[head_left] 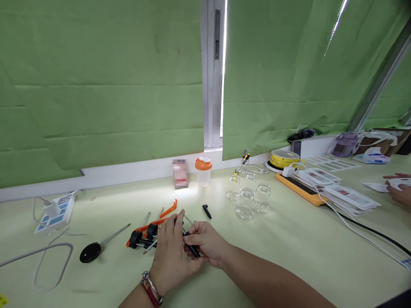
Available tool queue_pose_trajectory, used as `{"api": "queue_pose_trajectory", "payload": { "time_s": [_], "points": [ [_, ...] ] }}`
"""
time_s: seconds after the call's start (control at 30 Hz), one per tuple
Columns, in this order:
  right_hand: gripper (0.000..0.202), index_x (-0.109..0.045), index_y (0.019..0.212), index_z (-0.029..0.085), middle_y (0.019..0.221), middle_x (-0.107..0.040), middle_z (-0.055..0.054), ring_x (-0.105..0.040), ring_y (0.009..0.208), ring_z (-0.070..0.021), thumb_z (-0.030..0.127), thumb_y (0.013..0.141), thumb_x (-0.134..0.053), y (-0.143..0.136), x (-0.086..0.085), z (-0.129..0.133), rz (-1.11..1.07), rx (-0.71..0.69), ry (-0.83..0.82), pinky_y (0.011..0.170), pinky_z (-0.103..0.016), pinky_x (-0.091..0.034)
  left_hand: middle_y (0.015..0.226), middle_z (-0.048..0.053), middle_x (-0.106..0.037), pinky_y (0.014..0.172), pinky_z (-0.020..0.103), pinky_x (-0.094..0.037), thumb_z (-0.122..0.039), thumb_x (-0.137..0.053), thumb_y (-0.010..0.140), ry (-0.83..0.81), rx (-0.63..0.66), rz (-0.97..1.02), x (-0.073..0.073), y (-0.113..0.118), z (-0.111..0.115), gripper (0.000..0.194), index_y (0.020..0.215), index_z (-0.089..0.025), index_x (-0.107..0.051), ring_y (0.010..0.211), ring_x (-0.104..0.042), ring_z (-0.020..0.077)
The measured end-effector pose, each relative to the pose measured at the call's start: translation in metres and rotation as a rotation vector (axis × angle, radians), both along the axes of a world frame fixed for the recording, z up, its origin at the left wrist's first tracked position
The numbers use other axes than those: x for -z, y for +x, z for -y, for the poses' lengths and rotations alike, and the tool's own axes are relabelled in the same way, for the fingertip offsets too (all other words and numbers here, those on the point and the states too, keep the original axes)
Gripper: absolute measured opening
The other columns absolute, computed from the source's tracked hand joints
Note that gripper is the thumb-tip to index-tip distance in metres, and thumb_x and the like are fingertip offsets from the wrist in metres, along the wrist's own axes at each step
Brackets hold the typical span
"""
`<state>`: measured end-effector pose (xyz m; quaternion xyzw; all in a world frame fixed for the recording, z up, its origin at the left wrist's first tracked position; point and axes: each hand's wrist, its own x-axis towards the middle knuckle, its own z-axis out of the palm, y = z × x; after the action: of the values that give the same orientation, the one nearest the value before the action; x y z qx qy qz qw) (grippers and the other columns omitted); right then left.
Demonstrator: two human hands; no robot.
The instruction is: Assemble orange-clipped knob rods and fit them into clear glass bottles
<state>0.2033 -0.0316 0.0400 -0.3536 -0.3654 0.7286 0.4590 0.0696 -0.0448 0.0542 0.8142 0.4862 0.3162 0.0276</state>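
R hand (pixel 207 241) pinches black tool (pixel 192 247), thumb and fingers clamped on it; long axis runs near-right to far-left. L hand (pixel 171 248) alongside, fingers close together, grip unclear.

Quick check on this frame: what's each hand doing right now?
Left hand: cupped beside the black stick; its grip cannot be told.
Right hand: closed, thumb and fingers pinching the stick.

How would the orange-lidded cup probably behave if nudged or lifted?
The cup would likely feel light, since its translucent body looks like plastic. Upright and taller than wide, it might tip if pushed near its orange lid. Its round body could roll once down.
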Motion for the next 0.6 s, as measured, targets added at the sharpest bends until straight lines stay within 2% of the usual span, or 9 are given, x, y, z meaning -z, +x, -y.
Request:
{"api": "queue_pose_trajectory", "payload": {
  "time_s": [0.23, 0.4, 0.5, 0.53, 0.6],
  "points": [
    [0.044, -0.046, 0.067, 0.018, 0.050, -0.060, 0.002, -0.056, 0.047, -0.0134, 0.034, 0.050, -0.082, -0.001, -0.002, 0.001, 0.010, -0.009, -0.010, 0.047, -0.025, -0.042, 0.123, 0.017, -0.046, 0.098, 0.056, -0.033, -0.048, -0.072, 0.053, -0.014, -0.006, -0.002, -0.004, 0.000, -0.001, 0.107, 0.142, -0.015, -0.023, 0.118, -0.041, 0.0393],
    [0.045, -0.048, 0.065, 0.016, 0.052, -0.059, 0.002, -0.060, 0.052, -0.0151, 0.037, 0.049, -0.083, 0.006, -0.007, -0.002, 0.051, -0.118, 0.033, 0.048, -0.025, -0.043, 0.118, 0.015, -0.052, 0.094, 0.054, -0.038, -0.045, -0.074, 0.052, -0.114, 0.024, 0.039, -0.014, -0.002, 0.003, 0.106, 0.142, -0.017, -0.024, 0.112, -0.048, 0.0371],
    [0.043, -0.054, 0.068, 0.013, 0.058, -0.061, -0.002, -0.059, 0.050, -0.0134, 0.049, 0.059, -0.076, 0.018, -0.010, -0.014, 0.202, -0.191, 0.145, 0.047, -0.024, -0.042, 0.124, 0.015, -0.049, 0.094, 0.054, -0.038, -0.047, -0.075, 0.053, -0.214, 0.056, 0.114, -0.022, -0.005, 0.006, 0.106, 0.142, -0.021, -0.023, 0.115, -0.046, 0.0376],
    [0.043, -0.055, 0.070, 0.013, 0.064, -0.064, -0.004, -0.058, 0.049, -0.0124, 0.053, 0.065, -0.069, 0.024, -0.010, -0.020, 0.277, -0.153, 0.202, 0.048, -0.025, -0.044, 0.123, 0.016, -0.049, 0.093, 0.054, -0.038, -0.048, -0.074, 0.054, -0.278, 0.066, 0.144, -0.025, -0.006, 0.007, 0.105, 0.142, -0.022, -0.023, 0.114, -0.047, 0.0373],
    [0.037, -0.056, 0.082, 0.013, 0.075, -0.066, -0.007, -0.057, 0.051, -0.0107, 0.050, 0.081, -0.052, 0.038, -0.008, -0.032, 0.513, 0.100, 0.320, 0.050, -0.025, -0.046, 0.114, 0.014, -0.054, 0.090, 0.051, -0.040, -0.048, -0.073, 0.055, -0.471, 0.101, 0.219, -0.031, -0.008, 0.008, 0.102, 0.140, -0.022, -0.023, 0.105, -0.052, 0.0337]
  ]
}}
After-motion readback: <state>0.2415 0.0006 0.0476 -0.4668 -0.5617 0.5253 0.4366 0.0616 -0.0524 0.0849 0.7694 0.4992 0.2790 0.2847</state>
